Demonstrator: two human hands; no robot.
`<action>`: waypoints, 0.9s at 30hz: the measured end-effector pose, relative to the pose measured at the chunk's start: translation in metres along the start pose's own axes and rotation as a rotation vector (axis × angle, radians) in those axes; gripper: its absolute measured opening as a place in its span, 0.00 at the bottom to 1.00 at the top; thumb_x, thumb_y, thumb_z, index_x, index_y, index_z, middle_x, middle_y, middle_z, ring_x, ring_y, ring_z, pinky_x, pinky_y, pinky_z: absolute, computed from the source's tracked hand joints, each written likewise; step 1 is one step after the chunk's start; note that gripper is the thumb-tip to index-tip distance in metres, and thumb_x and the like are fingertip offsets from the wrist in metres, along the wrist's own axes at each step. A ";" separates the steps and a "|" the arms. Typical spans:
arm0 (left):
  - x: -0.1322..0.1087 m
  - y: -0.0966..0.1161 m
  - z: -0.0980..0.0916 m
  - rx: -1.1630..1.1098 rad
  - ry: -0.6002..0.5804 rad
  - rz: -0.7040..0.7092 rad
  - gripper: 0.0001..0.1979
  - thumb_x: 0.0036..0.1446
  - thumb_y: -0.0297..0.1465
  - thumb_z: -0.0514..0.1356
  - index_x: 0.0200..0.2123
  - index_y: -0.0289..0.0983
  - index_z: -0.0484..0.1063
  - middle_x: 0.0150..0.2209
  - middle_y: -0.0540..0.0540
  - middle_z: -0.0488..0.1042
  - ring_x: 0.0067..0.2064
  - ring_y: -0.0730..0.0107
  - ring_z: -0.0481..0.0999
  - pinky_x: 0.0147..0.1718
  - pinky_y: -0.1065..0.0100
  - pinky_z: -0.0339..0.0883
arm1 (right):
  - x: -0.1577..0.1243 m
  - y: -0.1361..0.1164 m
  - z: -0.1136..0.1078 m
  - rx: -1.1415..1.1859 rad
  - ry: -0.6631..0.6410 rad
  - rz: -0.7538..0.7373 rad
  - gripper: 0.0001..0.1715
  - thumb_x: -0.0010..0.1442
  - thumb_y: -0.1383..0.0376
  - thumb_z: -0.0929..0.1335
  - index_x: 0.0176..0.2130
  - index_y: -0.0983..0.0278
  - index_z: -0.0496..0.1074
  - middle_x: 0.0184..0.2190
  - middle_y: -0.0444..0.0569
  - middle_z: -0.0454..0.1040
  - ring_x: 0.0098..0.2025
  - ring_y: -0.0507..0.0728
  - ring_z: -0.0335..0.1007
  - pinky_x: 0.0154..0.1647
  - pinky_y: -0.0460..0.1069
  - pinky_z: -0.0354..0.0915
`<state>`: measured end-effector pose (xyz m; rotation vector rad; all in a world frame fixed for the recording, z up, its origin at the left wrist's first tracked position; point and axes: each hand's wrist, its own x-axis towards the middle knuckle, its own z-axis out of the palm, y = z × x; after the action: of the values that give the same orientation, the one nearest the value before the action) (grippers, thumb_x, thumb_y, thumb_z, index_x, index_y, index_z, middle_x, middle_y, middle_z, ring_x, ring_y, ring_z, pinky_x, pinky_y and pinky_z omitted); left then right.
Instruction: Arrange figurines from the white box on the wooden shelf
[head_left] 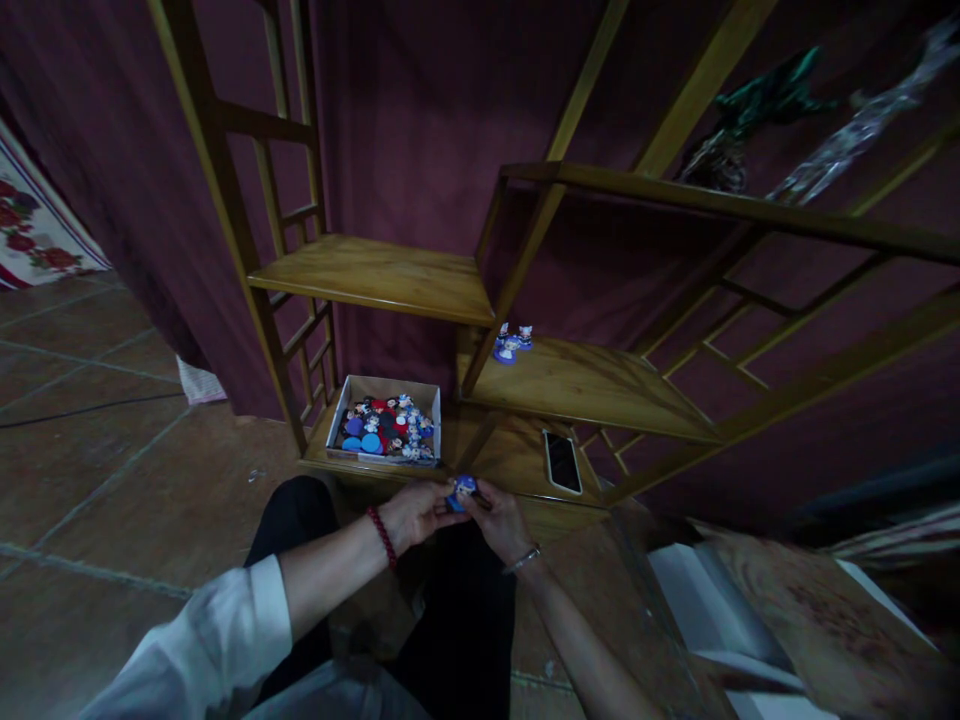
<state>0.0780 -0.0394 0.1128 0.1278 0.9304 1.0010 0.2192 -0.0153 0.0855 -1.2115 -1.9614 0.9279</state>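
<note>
Between both hands, just in front of the shelf's lower edge, is a small blue and white figurine [463,487]. My left hand [421,512], with a red bead bracelet at the wrist, pinches it from the left. From the right side the fingers of my right hand [501,517] close on it too. Ahead and to the left, a cardboard box [439,425] holds many small figurines in red, blue and white, with round blue and purple bases among them. Several similar figurines [507,350] on purple bases stand at the left end of the middle shelf board [592,385].
A phone [562,462] lies on the lowest board, right of the box. Wooden posts and a higher shelf board [375,275] frame the space. A carton with white flaps [720,610] sits on the floor at right. A purple curtain [420,120] hangs behind.
</note>
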 end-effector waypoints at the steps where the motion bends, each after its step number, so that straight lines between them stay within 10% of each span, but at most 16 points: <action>1: 0.001 0.000 0.001 0.009 0.006 -0.009 0.05 0.50 0.19 0.52 0.27 0.28 0.67 0.24 0.45 0.72 0.26 0.73 0.72 0.40 0.61 0.66 | 0.000 0.001 -0.001 0.004 -0.004 0.000 0.14 0.50 0.57 0.64 0.32 0.63 0.72 0.29 0.46 0.75 0.31 0.54 0.70 0.36 0.47 0.65; 27: -0.002 0.013 0.037 -0.019 -0.109 0.030 0.06 0.48 0.17 0.53 0.29 0.28 0.67 0.24 0.45 0.71 0.32 0.65 0.74 0.42 0.54 0.63 | 0.010 -0.022 -0.035 0.122 0.098 0.070 0.19 0.48 0.54 0.66 0.36 0.63 0.71 0.33 0.50 0.75 0.35 0.58 0.71 0.38 0.51 0.67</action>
<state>0.0953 -0.0222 0.1439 0.1793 0.8214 1.0199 0.2334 -0.0050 0.1243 -1.2389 -1.7696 0.9899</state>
